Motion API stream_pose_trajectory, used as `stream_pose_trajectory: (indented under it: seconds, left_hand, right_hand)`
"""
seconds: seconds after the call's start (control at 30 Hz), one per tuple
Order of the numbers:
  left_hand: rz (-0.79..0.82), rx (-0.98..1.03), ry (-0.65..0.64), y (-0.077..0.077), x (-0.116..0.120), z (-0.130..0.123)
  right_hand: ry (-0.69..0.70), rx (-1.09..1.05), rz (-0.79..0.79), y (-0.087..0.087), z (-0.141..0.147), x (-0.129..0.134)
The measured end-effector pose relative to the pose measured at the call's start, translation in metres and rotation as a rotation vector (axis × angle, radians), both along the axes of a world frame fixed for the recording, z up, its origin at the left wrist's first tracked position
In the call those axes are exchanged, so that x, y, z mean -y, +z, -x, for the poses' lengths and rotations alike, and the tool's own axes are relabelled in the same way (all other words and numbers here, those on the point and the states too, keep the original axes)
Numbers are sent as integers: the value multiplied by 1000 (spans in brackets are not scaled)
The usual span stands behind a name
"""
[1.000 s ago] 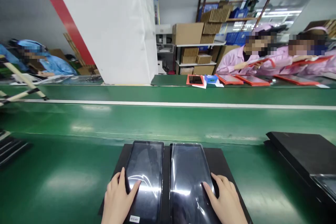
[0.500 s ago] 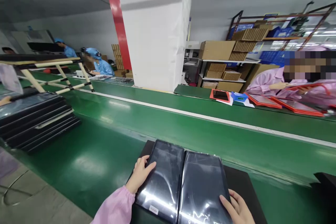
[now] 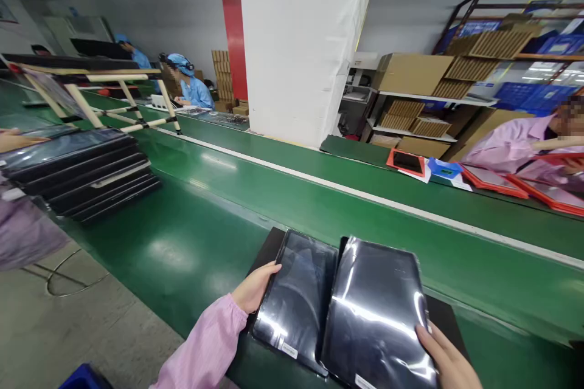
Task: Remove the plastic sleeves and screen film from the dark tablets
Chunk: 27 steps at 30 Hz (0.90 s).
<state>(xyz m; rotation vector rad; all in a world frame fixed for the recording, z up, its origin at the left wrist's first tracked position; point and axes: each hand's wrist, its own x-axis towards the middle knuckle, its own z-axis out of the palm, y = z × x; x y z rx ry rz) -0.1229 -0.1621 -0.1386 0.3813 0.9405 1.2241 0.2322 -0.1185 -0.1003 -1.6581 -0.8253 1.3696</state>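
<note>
Two grips: your left hand pinches the left tablet by its left edge, thumb on top; your right hand pinches the right tablet by its lower right edge. Both tablets are over a black board on the glossy green bench. Left, black stack; farther out, white stripe running lengthwise. Beyond: white pillar, red panel, worker in blue left, worker in pink right, shelved cartons behind.

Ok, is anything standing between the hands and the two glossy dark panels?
Nothing visible: the left hand is already on the left panel at its outer edge, and the right hand on the right panel at its outer edge. The black board behind them blocks neither.
</note>
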Motion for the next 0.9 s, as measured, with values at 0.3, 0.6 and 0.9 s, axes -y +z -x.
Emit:
stream_pose_trajectory:
  seconds: [0.3, 0.6, 0.9]
  left_hand:
    - [31, -136, 89, 17, 4, -22]
    - [-178, -482, 257, 33, -4, -48]
    - [-572, -811, 544, -1, -27, -59]
  right_hand:
    - [249, -145, -211, -25, 101, 2]
    - [150, -2, -506, -37, 128, -4]
    - [387, 93, -568, -11, 78, 6]
